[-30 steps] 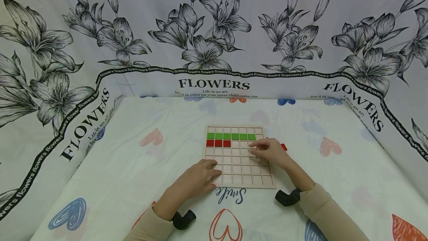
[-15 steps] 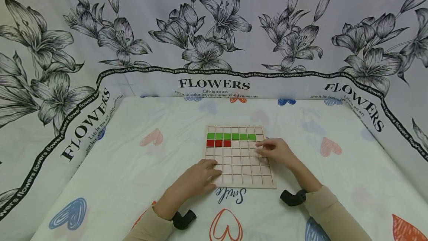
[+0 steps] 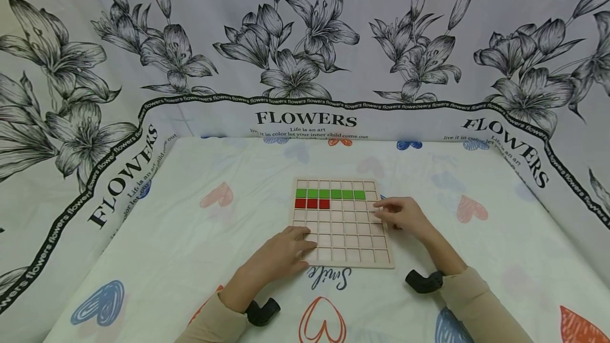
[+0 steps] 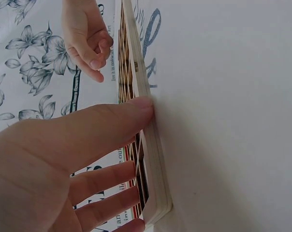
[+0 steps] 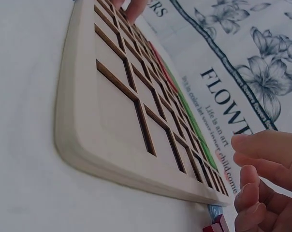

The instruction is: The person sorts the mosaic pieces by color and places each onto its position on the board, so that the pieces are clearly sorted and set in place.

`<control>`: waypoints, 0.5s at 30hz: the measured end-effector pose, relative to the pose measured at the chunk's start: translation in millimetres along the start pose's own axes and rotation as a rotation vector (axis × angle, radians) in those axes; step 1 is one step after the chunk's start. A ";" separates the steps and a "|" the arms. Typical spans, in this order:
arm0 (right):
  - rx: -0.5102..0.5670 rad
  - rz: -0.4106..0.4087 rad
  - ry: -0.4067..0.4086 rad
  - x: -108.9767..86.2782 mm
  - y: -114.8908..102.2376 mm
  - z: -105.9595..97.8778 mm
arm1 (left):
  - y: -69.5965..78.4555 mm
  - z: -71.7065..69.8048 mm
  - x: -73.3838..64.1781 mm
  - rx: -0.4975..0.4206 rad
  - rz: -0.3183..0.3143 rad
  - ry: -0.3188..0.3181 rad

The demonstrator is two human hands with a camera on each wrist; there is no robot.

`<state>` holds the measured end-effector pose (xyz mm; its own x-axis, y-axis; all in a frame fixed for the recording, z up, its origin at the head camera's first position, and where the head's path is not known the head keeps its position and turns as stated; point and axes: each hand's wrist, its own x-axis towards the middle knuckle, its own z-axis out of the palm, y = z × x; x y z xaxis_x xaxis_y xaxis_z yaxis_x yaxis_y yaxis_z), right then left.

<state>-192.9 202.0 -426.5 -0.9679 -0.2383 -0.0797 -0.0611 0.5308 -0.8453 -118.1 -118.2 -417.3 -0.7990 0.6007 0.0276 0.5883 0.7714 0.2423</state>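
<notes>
A pale wooden grid board (image 3: 338, 240) lies flat on the cloth. Its second row carries several green square tiles (image 3: 330, 193), and the row nearer me has three red tiles (image 3: 312, 204) at the left. My left hand (image 3: 278, 255) rests on the board's near left corner, thumb against the near edge and fairly straight fingers on the top. Loosely bent, my right hand (image 3: 402, 216) hovers at the right edge, and nothing shows between its thumb and fingers. Below it, the right wrist view shows small red pieces (image 5: 216, 225) beside the board, hidden by the hand in the head view.
White cloth (image 3: 238, 173) with printed hearts covers the table. A flower-printed curtain (image 3: 333, 68) hangs along the back and sides. Black cuff-like devices (image 3: 424, 281) sit at both wrists.
My right hand has drawn back rightward from over the board to its right edge. The red piece seen beyond that hand is now behind it. My left hand has stayed put.
</notes>
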 end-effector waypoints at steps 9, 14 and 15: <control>-0.033 0.010 0.056 -0.2 5.4 -6.5 | 0.1 -0.1 0.4 0.003 -0.007 -0.005; -0.072 0.022 0.094 0.2 11.7 -12.9 | 0.4 -0.4 0.1 0.004 -0.006 -0.005; -0.077 0.022 0.101 0.2 12.8 -14.3 | 0.4 -0.5 0.2 0.006 -0.005 -0.005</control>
<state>-197.3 220.3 -429.8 -0.9886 -0.1450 -0.0406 -0.0546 0.5966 -0.8007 -118.1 -117.8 -416.8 -0.8015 0.5976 0.0210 0.5847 0.7759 0.2368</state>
